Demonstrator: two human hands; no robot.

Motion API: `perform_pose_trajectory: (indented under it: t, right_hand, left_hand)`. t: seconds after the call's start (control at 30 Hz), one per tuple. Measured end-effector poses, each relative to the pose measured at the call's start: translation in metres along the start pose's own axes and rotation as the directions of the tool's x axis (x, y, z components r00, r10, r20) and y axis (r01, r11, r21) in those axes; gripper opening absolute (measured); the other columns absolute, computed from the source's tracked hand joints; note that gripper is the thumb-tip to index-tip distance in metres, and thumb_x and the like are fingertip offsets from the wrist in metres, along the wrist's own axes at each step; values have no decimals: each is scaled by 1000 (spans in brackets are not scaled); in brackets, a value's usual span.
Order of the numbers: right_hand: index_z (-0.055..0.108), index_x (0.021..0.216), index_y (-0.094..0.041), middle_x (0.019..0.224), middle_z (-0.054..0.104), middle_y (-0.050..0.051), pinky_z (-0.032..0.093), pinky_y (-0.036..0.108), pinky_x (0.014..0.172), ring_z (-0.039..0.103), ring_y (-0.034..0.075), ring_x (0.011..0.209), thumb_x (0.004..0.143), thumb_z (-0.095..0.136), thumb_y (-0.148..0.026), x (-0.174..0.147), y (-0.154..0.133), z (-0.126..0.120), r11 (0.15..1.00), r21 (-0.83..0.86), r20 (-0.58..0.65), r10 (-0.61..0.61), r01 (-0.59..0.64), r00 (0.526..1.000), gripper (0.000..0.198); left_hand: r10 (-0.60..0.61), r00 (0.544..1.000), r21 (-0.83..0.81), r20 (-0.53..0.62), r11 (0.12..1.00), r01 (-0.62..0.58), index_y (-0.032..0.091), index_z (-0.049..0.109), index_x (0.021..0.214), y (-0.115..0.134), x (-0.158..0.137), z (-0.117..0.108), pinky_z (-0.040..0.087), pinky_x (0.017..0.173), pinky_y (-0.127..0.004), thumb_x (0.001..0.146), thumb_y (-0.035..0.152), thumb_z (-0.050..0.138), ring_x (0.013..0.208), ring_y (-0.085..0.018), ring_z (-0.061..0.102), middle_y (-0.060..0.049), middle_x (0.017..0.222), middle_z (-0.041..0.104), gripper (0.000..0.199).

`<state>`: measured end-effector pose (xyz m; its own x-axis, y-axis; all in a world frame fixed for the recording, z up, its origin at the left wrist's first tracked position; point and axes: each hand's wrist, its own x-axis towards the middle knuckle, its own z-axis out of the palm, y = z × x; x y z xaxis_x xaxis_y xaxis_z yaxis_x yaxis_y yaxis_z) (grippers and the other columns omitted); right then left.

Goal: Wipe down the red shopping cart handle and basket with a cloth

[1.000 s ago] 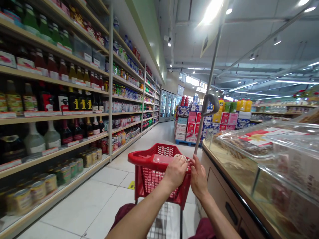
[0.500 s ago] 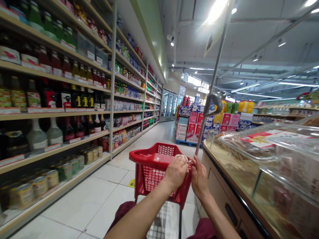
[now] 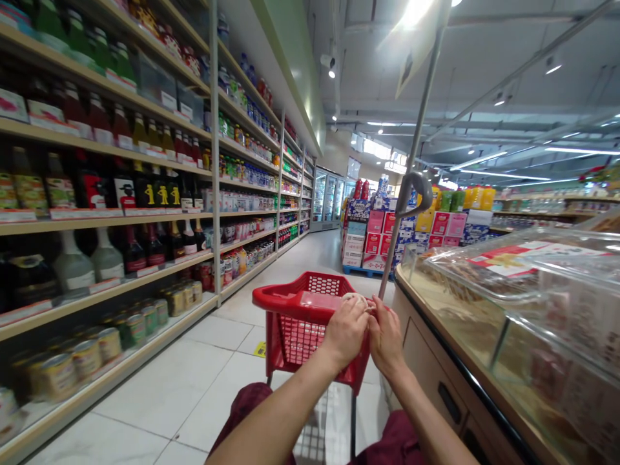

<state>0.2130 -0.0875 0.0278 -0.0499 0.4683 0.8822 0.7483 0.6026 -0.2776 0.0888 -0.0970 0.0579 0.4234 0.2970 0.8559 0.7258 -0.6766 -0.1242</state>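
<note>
A red shopping cart [image 3: 295,303] with a lattice basket stands right in front of my legs. Over the right end of its handle, my left hand [image 3: 345,330] is closed on a pale, crumpled, cloth-like bundle [image 3: 357,299], and a thin strand of it runs toward the right. My right hand [image 3: 386,336] is beside it, fingers bent and fingertips pinched at the strand's end. The two hands touch or nearly touch. My fingers hide most of the bundle, so its exact kind is unclear.
Shelves of bottles and cans [image 3: 111,213] line the left side. A glass-sided counter [image 3: 484,323] with plastic-covered food runs close on the right. A grey pole with a hook [image 3: 411,194] rises ahead. Stacked boxes [image 3: 375,242] stand farther on, and tiled floor [image 3: 213,368] shows between.
My right hand has moved in closer to my left, its fingers now bent more toward the pale bundle. The cart has shifted slightly up in the view.
</note>
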Motion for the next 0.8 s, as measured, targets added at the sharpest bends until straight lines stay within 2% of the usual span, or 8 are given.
perform_pose_trajectory:
  t: [0.1, 0.2, 0.3, 0.47, 0.57, 0.63, 0.7, 0.8]
  right_hand:
    - [35, 127, -19, 108, 59, 8, 32, 45, 92, 51, 20, 101, 87, 29, -30, 0, 4, -4, 1000, -5, 13, -21, 22, 1000, 42]
    - [34, 127, -20, 106, 59, 7, 30, 45, 93, 50, 20, 100, 87, 29, -29, 0, 0, -2, 1000, -3, 11, -20, 20, 1000, 41]
    - [36, 126, -19, 104, 60, 7, 27, 47, 95, 51, 20, 98, 87, 29, -30, 0, -6, 3, 1000, -25, -20, -2, 2, 1000, 41]
    - [38, 125, -18, 103, 59, 7, 27, 47, 94, 52, 20, 96, 87, 29, -30, -1, -2, 2, 997, -66, -8, -32, 32, 999, 40]
    - [38, 124, -18, 103, 59, 8, 28, 46, 94, 52, 20, 97, 87, 30, -31, -2, 6, -4, 996, -80, 1, -46, 46, 999, 40]
    - [37, 124, -18, 106, 59, 8, 28, 45, 94, 51, 20, 100, 87, 30, -30, -3, 7, -6, 996, -73, 19, -45, 46, 999, 40]
    - [38, 124, -19, 106, 58, 8, 28, 45, 95, 50, 20, 100, 87, 30, -30, -2, 4, -7, 997, -66, 23, -35, 36, 999, 39]
    - [40, 123, -20, 103, 60, 7, 25, 48, 96, 51, 20, 96, 87, 29, -30, -2, -3, -3, 997, -81, -6, 4, -4, 1000, 39]
  left_hand:
    - [-29, 1000, 21, -5, 999, 29, 17, 56, 101, -21, -14, -18, 38, 98, -38, 84, 16, 38, 111, -18, 46, -5, 111, 58, 25]
    - [-252, 966, 86, -63, 963, 257, 17, 57, 100, -57, -29, -44, 42, 93, -39, 83, 15, 38, 106, -18, 50, -6, 108, 59, 26]
    - [-374, 922, 121, -94, 915, 384, 17, 57, 99, -66, -28, -49, 44, 91, -42, 81, 14, 40, 102, -19, 52, -7, 104, 61, 25]
    - [-179, 983, 58, 32, 983, 177, 15, 57, 101, -21, -8, -19, 38, 98, -41, 80, 12, 40, 108, -19, 48, -8, 107, 59, 27]
    - [-50, 997, 11, 62, 999, 50, 17, 55, 104, -20, -9, -20, 37, 99, -40, 81, 12, 39, 111, -18, 46, -7, 110, 58, 29]
    - [-85, 995, 24, 47, 996, 84, 17, 54, 105, -38, -18, -33, 39, 97, -39, 81, 12, 38, 110, -18, 47, -6, 109, 58, 29]
    - [-235, 972, 62, 0, 970, 234, 16, 56, 102, -57, -25, -45, 44, 92, -40, 82, 15, 39, 104, -19, 51, -8, 106, 60, 27]
    - [-323, 946, 80, -20, 943, 323, 15, 57, 99, -57, -23, -48, 45, 90, -42, 82, 15, 39, 101, -20, 53, -8, 103, 62, 25]
